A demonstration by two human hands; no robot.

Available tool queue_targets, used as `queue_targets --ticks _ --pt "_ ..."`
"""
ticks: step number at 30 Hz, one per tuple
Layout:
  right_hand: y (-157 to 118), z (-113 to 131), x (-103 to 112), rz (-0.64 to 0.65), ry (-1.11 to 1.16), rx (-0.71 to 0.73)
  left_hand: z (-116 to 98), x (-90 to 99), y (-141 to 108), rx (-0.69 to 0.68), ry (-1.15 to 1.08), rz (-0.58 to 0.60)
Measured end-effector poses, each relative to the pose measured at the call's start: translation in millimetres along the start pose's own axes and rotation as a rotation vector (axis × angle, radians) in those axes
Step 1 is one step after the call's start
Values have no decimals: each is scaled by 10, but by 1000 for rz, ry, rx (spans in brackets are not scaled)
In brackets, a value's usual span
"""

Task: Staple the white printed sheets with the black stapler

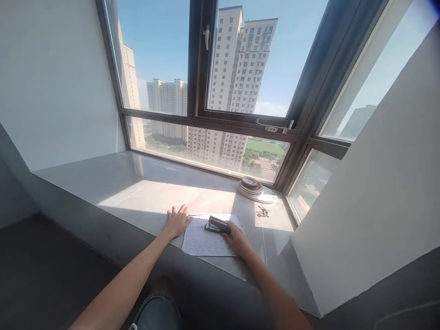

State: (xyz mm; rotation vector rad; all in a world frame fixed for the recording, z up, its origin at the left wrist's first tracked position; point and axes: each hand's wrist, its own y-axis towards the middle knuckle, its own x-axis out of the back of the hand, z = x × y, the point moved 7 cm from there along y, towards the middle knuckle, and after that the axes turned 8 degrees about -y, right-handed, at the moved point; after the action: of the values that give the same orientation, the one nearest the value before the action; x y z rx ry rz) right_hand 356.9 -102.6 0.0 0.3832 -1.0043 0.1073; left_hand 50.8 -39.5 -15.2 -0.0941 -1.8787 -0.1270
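Observation:
Sheets of paper (206, 245) with rows of dark marks lie on the window sill near its front edge. Over them, my right hand (237, 238) is closed around the rear end of a black stapler (218, 224), whose front points left. How many sheets there are I cannot tell. My left hand (178, 221) rests flat with fingers spread at the papers' left edge, its thumb reaching to their upper left corner.
Stacked rolls or discs (252, 188) stand by the window at the back right of the sill (127, 192). Nearer lie keys or small metal parts (263, 211). A slanted wall (360, 201) bounds the right side, and a dark-framed window (206, 121) the back.

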Motion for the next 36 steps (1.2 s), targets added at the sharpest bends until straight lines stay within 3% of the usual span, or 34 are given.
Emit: queue_targets --ticks 5,9,14,17,21,24,26,32,36 --pt "-397 -94 116 -111 -31 -123 -31 42 25 11 6 5" --pt "-663 -152 201 -164 -8 -186 -205 -3 153 60 26 12" --pt "-834 -181 237 -211 -5 -235 -513 -110 378 91 -6 4" --pt "-897 -171 254 -243 -27 -265 -560 -77 415 118 0 -58" --pt "-921 -150 282 -272 -53 -279 -689 -48 213 46 -22 -175" --pt "-913 -92 336 -263 -85 -272 -996 -206 -65 -187 -75 -96" --pt "-908 -22 387 -245 -125 -266 -1161 -323 -248 -272 -85 -3" --pt "-803 247 413 -271 -286 -156 -1303 -417 -426 -275 8 127" --pt "-750 184 420 -233 -248 -205 -1275 -393 -369 -257 27 142"
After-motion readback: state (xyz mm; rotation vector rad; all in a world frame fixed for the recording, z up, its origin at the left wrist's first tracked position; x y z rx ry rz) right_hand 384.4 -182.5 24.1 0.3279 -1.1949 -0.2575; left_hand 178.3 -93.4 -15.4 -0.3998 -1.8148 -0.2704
